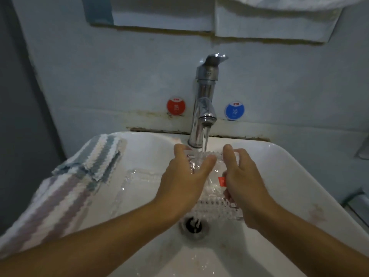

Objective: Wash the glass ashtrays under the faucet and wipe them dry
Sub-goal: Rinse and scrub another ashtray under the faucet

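Head view, the only one we get. We see a white sink (279,162) with a chrome faucet (203,108) at its back edge, water running (205,138) straight down from the spout.

Both hands are in the basin, under and around the stream. Left hand (183,176) comes in from the lower left, fingers curled over the far left edge of a clear glass ashtray (211,166), thumb stretched across toward the middle of the glass. Right hand (241,182) comes in from the lower right, fingers curled over the far right edge, thumb on the near side by a small red label (222,180) stuck on the glass. So we have the ashtray gripped between the two hands, tilted up under the water, held above the basin floor; the stream hits it right between the hands.

A second glass ashtray (217,206) with a studded rim lies below the held one, just behind the drain (194,224), partly hidden by the right wrist. A third clear glass piece (137,178) sits in the basin left of the left hand, apart from it; we cannot make out its edges well.

A striped cloth (65,188) is draped over the sink's left rim, well clear of both hands. On the wall behind, a red round sticker (175,106) sits left of the faucet and a blue round sticker (235,110) right of it.
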Demonstrator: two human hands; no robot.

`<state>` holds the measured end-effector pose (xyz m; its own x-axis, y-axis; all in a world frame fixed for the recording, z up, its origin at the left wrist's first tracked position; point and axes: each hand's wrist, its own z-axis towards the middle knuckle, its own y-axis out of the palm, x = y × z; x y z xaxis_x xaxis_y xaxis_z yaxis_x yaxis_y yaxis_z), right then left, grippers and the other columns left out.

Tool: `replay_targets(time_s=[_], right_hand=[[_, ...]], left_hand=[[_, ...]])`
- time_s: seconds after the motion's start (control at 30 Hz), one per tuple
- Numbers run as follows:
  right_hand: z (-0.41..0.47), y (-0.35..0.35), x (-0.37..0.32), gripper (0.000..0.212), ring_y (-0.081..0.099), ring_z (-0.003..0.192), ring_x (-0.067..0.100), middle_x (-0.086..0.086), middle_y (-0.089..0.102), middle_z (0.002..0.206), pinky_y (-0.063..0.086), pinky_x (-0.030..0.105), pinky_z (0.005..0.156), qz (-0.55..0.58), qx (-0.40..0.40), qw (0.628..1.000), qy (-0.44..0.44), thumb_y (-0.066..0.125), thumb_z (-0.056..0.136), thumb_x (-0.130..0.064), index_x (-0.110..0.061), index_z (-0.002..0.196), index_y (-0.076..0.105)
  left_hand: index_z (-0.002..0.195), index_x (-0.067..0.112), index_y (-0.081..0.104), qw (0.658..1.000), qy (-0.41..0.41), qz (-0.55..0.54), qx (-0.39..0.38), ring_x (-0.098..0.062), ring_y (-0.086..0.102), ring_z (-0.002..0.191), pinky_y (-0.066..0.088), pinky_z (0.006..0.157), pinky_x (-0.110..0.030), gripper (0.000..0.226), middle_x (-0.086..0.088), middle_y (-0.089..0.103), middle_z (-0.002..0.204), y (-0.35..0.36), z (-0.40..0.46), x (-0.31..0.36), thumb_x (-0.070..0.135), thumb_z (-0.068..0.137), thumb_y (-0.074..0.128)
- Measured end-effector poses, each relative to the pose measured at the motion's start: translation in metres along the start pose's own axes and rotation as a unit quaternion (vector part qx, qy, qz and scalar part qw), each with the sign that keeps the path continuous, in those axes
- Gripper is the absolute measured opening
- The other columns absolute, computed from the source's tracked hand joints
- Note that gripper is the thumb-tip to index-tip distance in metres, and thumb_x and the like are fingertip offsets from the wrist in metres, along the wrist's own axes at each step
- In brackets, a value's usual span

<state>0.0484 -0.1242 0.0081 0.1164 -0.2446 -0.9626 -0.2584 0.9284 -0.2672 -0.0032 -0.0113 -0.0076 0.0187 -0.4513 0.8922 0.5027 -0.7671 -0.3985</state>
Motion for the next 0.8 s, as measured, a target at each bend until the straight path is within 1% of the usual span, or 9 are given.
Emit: replay_targets(time_s=[0.13, 0.23, 0.3, 0.4, 0.57, 0.63, 0.7, 0.73, 0.8], right_hand=[[-0.002, 0.004, 0.005, 0.046, 0.061, 0.071, 0.007, -0.008, 0.06, 0.092, 0.047, 0.017, 0.053, -0.022, -0.062, 0.997, -0.047, 0.055, 0.095, -0.052, -0.028, 0.13, 0.036], [-0.002, 0.007, 0.006, 0.067, 0.064, 0.075, -0.012, -0.023, 0.056, 0.096, 0.048, 0.008, 0.054, -0.049, -0.106, 0.989, -0.087, 0.075, 0.084, -0.042, -0.036, 0.13, 0.027], [-0.002, 0.007, 0.007, 0.051, 0.061, 0.069, -0.019, -0.02, 0.06, 0.092, 0.046, 0.007, 0.049, -0.02, -0.095, 0.992, -0.082, 0.071, 0.089, -0.038, -0.033, 0.125, 0.036], [0.0, 0.004, 0.005, 0.028, 0.066, 0.072, -0.002, -0.013, 0.063, 0.094, 0.047, 0.012, 0.049, 0.019, -0.045, 0.997, -0.064, 0.056, 0.097, -0.043, -0.032, 0.121, 0.044], [0.01, -0.012, -0.004, 0.022, 0.056, 0.08, 0.012, -0.007, 0.055, 0.095, 0.042, 0.026, 0.053, 0.079, -0.02, 0.996, 0.026, 0.05, 0.101, -0.047, -0.033, 0.118, 0.045], [0.015, -0.017, -0.005, 0.025, 0.058, 0.079, 0.015, -0.004, 0.057, 0.097, 0.044, 0.026, 0.051, 0.089, -0.014, 0.995, 0.044, 0.048, 0.101, -0.048, -0.032, 0.12, 0.045], [0.017, -0.02, -0.005, 0.029, 0.056, 0.077, 0.013, -0.003, 0.057, 0.1, 0.042, 0.025, 0.05, 0.074, -0.011, 0.996, 0.043, 0.045, 0.102, -0.049, -0.032, 0.125, 0.046], [0.016, -0.019, -0.006, 0.03, 0.057, 0.078, 0.013, -0.003, 0.058, 0.102, 0.041, 0.025, 0.052, 0.064, -0.013, 0.997, 0.038, 0.045, 0.102, -0.049, -0.031, 0.126, 0.046], [0.012, -0.016, -0.007, 0.029, 0.062, 0.081, 0.015, 0.0, 0.062, 0.105, 0.045, 0.025, 0.052, 0.05, -0.039, 0.998, 0.023, 0.048, 0.101, -0.047, -0.03, 0.125, 0.047]], left_hand=[[0.121, 0.025, 0.041, 0.997, -0.063, -0.036, 0.033, -0.008, 0.057, 0.074, 0.049, 0.06, -0.029, 0.038, 0.006, 0.058, 0.091, -0.005, 0.003, 0.003, 0.054, 0.102, 0.027], [0.127, 0.021, 0.042, 0.989, -0.117, -0.074, 0.045, -0.009, 0.054, 0.084, 0.042, 0.069, -0.03, 0.04, 0.001, 0.058, 0.105, -0.012, 0.01, 0.003, 0.049, 0.106, 0.022], [0.131, 0.021, 0.038, 0.987, -0.135, -0.082, 0.031, -0.011, 0.055, 0.091, 0.043, 0.073, -0.03, 0.042, 0.0, 0.056, 0.114, -0.012, 0.008, 0.004, 0.051, 0.105, 0.024], [0.133, 0.024, 0.033, 0.989, -0.12, -0.084, 0.008, -0.008, 0.058, 0.085, 0.048, 0.067, -0.026, 0.048, 0.003, 0.06, 0.112, -0.008, 0.002, 0.006, 0.055, 0.099, 0.042], [0.139, 0.035, 0.034, 0.991, -0.039, -0.102, -0.075, -0.005, 0.065, 0.099, 0.058, 0.072, -0.025, 0.078, 0.012, 0.061, 0.12, -0.002, 0.0, 0.004, 0.055, 0.076, 0.074], [0.141, 0.04, 0.029, 0.99, -0.016, -0.098, -0.097, -0.006, 0.064, 0.107, 0.059, 0.075, -0.027, 0.091, 0.014, 0.058, 0.129, 0.0, -0.002, 0.003, 0.06, 0.066, 0.078], [0.144, 0.047, 0.022, 0.993, -0.016, -0.081, -0.084, -0.012, 0.061, 0.115, 0.058, 0.088, -0.039, 0.099, 0.014, 0.051, 0.138, 0.002, -0.005, 0.004, 0.071, 0.062, 0.073], [0.145, 0.047, 0.022, 0.994, -0.022, -0.082, -0.067, -0.016, 0.062, 0.115, 0.058, 0.088, -0.044, 0.094, 0.012, 0.052, 0.138, 0.003, -0.006, 0.004, 0.073, 0.067, 0.068], [0.143, 0.037, 0.029, 0.992, -0.053, -0.109, -0.025, -0.019, 0.068, 0.097, 0.06, 0.065, -0.034, 0.065, 0.006, 0.062, 0.124, 0.002, -0.008, 0.008, 0.062, 0.089, 0.053]])
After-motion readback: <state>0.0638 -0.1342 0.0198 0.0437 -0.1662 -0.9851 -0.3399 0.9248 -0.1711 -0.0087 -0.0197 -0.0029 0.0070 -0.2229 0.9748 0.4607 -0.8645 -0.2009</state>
